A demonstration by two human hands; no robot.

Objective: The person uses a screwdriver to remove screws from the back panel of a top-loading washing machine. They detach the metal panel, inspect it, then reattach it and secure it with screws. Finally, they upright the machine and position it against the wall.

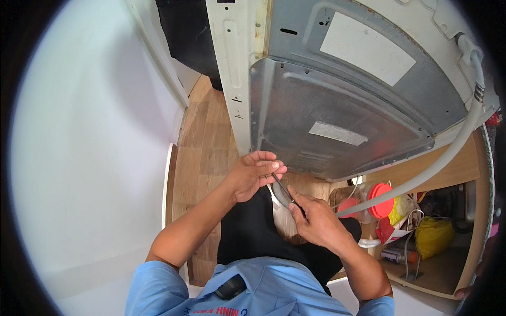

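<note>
My right hand [319, 218] is closed round the handle of a screwdriver [282, 186], its dark, thin shaft slanting up to the left. At the shaft's far end the fingers of my left hand [253, 176] are bent together in a pinch; whatever small thing they hold is hidden. Both hands are above my lap, just in front of the metal back panel [300, 116] of a large white appliance [229, 63]. A grey hose [448, 155] curves from the appliance's upper right down behind my right hand.
A white wall [89, 158] stands close on my left. Wood-look floor [205, 126] runs between it and the appliance. On the right, an open wooden cabinet [437, 282] holds a yellow bag [435, 235] and a spray can [395, 256]. A clear jar with a red lid [380, 200] lies near it.
</note>
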